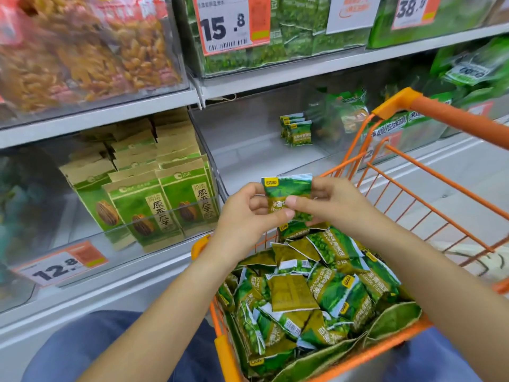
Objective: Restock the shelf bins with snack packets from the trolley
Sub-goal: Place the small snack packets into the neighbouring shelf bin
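Both hands hold one small green pea snack packet [286, 188] upright above the trolley. My left hand [248, 213] pinches its left edge, and my right hand [330, 202] grips its right side with the thumb across the front. Below them, the orange trolley [440, 199] holds a heap of several matching green packets [316, 293]. Straight ahead is a clear shelf bin [248, 150], mostly bare, with a few of the same packets [296, 129] standing at its back.
A bin of green-and-brown seed boxes [154, 194] stands to the left, with a 12.8 price tag [59, 267] below it. The upper shelf holds orange snack bags [82, 51] and green packets [289, 40]. More green bags [468, 70] fill the bin on the right.
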Available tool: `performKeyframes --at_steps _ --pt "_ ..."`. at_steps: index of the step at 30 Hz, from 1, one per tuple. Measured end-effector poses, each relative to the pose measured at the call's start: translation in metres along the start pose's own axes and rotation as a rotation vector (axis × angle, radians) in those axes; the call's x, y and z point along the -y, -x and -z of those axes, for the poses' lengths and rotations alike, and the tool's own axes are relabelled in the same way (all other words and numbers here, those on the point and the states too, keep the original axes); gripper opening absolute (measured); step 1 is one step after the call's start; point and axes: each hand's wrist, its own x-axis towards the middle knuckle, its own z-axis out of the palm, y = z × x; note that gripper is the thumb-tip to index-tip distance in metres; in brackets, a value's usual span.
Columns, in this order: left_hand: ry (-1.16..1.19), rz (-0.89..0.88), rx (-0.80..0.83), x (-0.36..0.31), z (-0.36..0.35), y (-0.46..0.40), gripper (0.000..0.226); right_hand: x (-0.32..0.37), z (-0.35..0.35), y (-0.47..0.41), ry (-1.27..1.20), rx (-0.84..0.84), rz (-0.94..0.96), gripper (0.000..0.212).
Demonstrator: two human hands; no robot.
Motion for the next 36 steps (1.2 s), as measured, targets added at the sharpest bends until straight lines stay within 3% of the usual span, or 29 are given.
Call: performKeyframes --at_steps 3,8,10,12,15,17,23,30,33,36 --pt "-0.044 -0.004 0.005 -0.007 0.001 -0.004 0.02 -0.003 0.003 -0.007 -0.039 -0.003 0.037 0.068" --pt "-0.147 -0.043 -0.048 -0.018 0.0 -0.028 0.006 -0.005 0.015 -0.022 -0.004 -0.055 0.085 0.029" --pt "-0.111 -0.056 -0.128 -0.022 -0.003 -0.05 0.007 -0.007 0.025 -0.035 0.039 -0.148 0.1 0.036" --pt "-0.109 -0.077 -0.217 -0.026 -0.007 -0.079 0.012 -0.016 0.041 -0.058 0.355 -0.287 0.143 0.043" --pt "-0.132 -0.052 -0.254 -0.026 -0.018 -0.132 0.006 -0.041 0.059 -0.093 1.017 -0.32 0.317 0.043" --pt "-0.202 -0.011 -0.257 -0.017 -0.024 -0.174 0.009 -0.065 0.058 -0.106 1.218 -0.334 0.461 0.043" --pt "-0.54 0.127 -0.229 0.029 -0.039 -0.286 0.026 -0.098 0.056 -0.116 1.144 -0.571 0.655 0.037" --pt "-0.83 0.222 -0.276 0.052 -0.068 -0.331 0.042 -0.098 0.055 -0.117 1.097 -0.583 0.624 0.038" --pt "-0.758 0.246 -0.303 0.061 -0.073 -0.335 0.046 -0.098 0.053 -0.116 1.092 -0.572 0.615 0.039" --pt "-0.57 0.283 -0.37 0.066 -0.075 -0.332 0.068 -0.097 0.053 -0.115 1.086 -0.558 0.599 0.041"
